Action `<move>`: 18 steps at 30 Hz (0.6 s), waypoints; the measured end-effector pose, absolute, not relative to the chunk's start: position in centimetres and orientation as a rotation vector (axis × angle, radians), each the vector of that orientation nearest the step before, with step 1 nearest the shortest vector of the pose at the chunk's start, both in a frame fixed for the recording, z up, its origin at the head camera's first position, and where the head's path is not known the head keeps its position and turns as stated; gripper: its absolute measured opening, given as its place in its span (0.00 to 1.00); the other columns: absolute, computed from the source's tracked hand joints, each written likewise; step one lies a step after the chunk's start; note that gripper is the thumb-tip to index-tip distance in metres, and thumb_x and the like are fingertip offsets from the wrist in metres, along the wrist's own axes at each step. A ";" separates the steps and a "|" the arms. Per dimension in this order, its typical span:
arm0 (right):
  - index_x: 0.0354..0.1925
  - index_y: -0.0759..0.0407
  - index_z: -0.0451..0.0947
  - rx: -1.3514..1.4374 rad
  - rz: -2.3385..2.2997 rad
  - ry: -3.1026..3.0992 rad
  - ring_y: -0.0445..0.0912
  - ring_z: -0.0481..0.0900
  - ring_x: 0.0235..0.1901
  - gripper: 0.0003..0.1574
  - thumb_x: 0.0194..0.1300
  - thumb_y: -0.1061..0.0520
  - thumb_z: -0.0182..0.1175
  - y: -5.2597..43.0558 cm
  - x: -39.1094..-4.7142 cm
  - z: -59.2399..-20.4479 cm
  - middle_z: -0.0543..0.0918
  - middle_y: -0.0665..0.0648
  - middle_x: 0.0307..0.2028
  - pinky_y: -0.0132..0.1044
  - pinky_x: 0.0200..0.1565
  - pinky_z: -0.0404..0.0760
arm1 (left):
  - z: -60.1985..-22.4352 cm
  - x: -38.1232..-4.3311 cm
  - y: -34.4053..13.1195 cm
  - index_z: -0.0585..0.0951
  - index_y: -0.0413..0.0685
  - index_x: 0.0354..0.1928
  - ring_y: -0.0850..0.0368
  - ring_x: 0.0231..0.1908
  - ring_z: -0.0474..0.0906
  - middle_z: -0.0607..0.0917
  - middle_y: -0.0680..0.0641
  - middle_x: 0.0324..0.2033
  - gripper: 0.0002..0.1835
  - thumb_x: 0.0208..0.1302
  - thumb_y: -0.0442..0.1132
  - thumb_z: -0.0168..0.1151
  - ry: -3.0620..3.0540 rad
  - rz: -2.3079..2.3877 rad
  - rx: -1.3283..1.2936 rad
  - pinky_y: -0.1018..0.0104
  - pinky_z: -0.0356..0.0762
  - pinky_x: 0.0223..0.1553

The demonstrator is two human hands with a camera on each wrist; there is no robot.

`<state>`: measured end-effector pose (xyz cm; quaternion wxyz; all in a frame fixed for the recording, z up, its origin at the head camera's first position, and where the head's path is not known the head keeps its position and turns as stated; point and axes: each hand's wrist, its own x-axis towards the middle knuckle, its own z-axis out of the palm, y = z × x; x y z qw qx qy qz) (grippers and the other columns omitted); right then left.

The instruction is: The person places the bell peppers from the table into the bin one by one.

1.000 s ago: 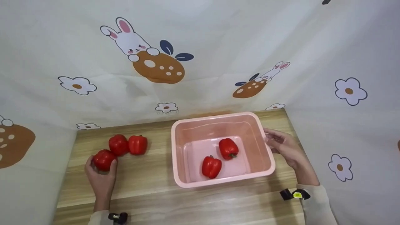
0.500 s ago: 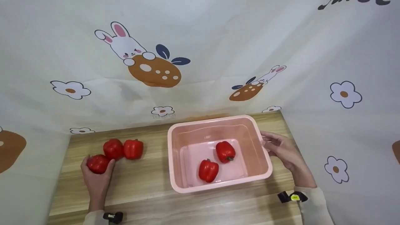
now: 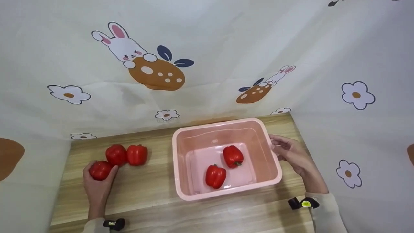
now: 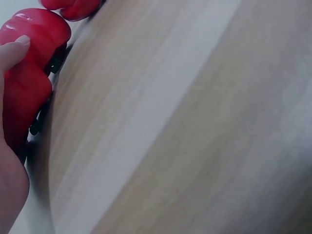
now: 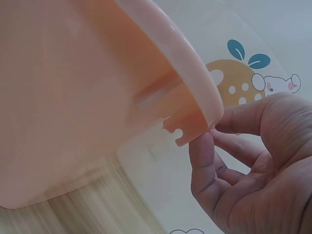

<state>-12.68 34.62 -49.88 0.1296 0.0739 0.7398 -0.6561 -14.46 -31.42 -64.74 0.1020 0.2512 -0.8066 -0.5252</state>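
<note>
At the left of the table, my left hand (image 3: 98,188) grips a red bell pepper (image 3: 100,170), thumb on its right side and fingers round its left. Two more bell peppers stand just beyond it, a darker one (image 3: 116,155) close by and another (image 3: 137,155) to its right. The left wrist view shows the thumb (image 4: 14,52) lying against red pepper skin. With thumb and finger my right hand (image 5: 248,165) pinches the right rim of a pink plastic basin (image 3: 226,194). Inside the basin lie two red bell peppers, one (image 3: 233,156) behind the other (image 3: 215,176).
Everything stands on a wood-grain table (image 3: 155,210). A pale cloth (image 3: 210,38) printed with rabbits and flowers rises behind and at both sides. Black bands with small devices sit on the left wrist (image 3: 114,224) and the right wrist (image 3: 304,203).
The whole head view has shifted slightly, mostly leftward. My left hand stays round the same bell pepper beside the other two, and my right hand stays on the basin's rim.
</note>
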 end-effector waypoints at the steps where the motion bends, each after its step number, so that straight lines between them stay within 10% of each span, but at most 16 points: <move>1: 0.76 0.70 0.65 0.214 -1.911 2.146 0.42 0.88 0.42 0.36 0.76 0.60 0.62 34.6 -12.7 -49.9 0.86 0.52 0.52 0.36 0.40 0.91 | -64.7 -14.4 -31.5 0.59 0.57 0.80 0.43 0.77 0.62 0.67 0.43 0.77 0.52 0.60 0.55 0.79 -2.389 -1.545 0.739 0.32 0.65 0.75; 18: 0.75 0.72 0.65 0.198 -1.911 2.148 0.42 0.89 0.42 0.34 0.78 0.60 0.59 34.4 -12.5 -49.8 0.87 0.51 0.50 0.37 0.43 0.91 | -63.9 -12.2 -30.6 0.60 0.56 0.78 0.50 0.69 0.67 0.70 0.47 0.72 0.47 0.64 0.53 0.76 -2.363 -1.545 0.754 0.41 0.73 0.67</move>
